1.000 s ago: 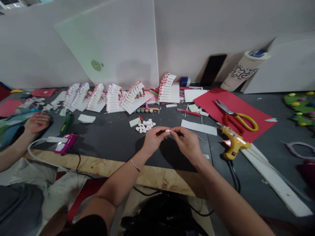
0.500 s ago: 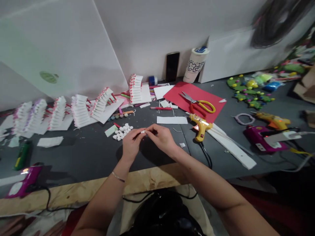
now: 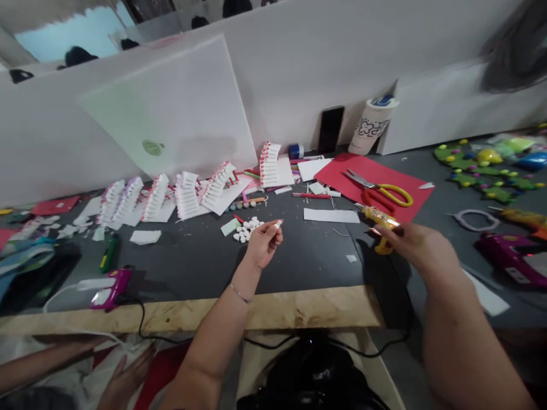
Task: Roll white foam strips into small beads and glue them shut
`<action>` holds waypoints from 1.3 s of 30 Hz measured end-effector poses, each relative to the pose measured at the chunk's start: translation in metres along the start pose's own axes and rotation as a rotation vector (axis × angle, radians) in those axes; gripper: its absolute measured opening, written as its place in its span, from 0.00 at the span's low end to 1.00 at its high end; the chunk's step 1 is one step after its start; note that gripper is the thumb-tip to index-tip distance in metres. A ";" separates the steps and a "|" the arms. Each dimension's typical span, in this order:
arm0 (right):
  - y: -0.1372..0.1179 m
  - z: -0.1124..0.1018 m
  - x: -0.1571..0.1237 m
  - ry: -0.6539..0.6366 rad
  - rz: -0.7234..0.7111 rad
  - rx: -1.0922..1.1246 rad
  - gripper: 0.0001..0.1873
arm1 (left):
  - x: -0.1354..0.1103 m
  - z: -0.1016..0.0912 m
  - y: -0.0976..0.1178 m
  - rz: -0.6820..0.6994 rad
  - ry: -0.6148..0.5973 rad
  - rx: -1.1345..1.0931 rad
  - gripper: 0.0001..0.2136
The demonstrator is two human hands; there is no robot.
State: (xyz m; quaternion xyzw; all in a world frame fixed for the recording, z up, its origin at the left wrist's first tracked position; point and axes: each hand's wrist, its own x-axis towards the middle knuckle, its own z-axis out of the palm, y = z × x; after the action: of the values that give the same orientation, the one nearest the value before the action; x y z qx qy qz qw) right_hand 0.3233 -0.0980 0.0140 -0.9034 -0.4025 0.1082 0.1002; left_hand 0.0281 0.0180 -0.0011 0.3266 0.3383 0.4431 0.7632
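Note:
My left hand (image 3: 264, 244) is raised over the grey table and pinches a small white piece with a red stick (image 3: 277, 224) between thumb and fingers. Just beyond it lies a heap of small white pieces (image 3: 247, 229). My right hand (image 3: 412, 244) is out to the right with its fingers wrapped around the yellow glue gun (image 3: 378, 219), whose nozzle points left. The gun's black cable runs down over the table edge.
Rows of white stepped foam pieces (image 3: 188, 193) stand along the back. Scissors (image 3: 380, 189) lie on a red sheet (image 3: 376, 181). A purple glue gun (image 3: 111, 281) lies at left, another (image 3: 508, 259) at right. Another person's hand (image 3: 126, 378) shows at lower left.
My hands have come apart: the right one has left the small piece and reached right to grasp the yellow glue gun. The left still holds the piece. The view has swung back to the left.

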 end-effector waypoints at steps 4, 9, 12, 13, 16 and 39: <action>0.026 0.018 0.004 -0.020 0.013 -0.006 0.30 | -0.001 -0.001 0.000 -0.040 -0.022 -0.057 0.19; 0.010 0.018 -0.003 0.013 0.117 0.264 0.20 | -0.001 0.002 0.004 -0.020 -0.035 -0.045 0.19; -0.001 0.009 -0.013 0.056 0.148 0.522 0.15 | 0.001 0.005 0.008 -0.025 -0.089 -0.063 0.18; -0.003 0.008 -0.015 0.087 0.159 0.570 0.13 | 0.003 0.005 0.009 -0.026 -0.103 -0.065 0.18; -0.008 0.005 -0.019 0.168 0.164 0.746 0.19 | 0.006 0.006 0.012 0.003 -0.089 -0.004 0.21; -0.083 0.034 -0.051 -0.473 -0.449 1.104 0.21 | 0.006 0.005 -0.015 0.148 0.120 0.226 0.14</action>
State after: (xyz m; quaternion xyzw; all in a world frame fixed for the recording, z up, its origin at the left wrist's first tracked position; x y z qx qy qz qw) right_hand 0.2223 -0.0785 0.0093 -0.5643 -0.4782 0.4725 0.4793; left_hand 0.0408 0.0162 -0.0114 0.4073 0.4060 0.4761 0.6653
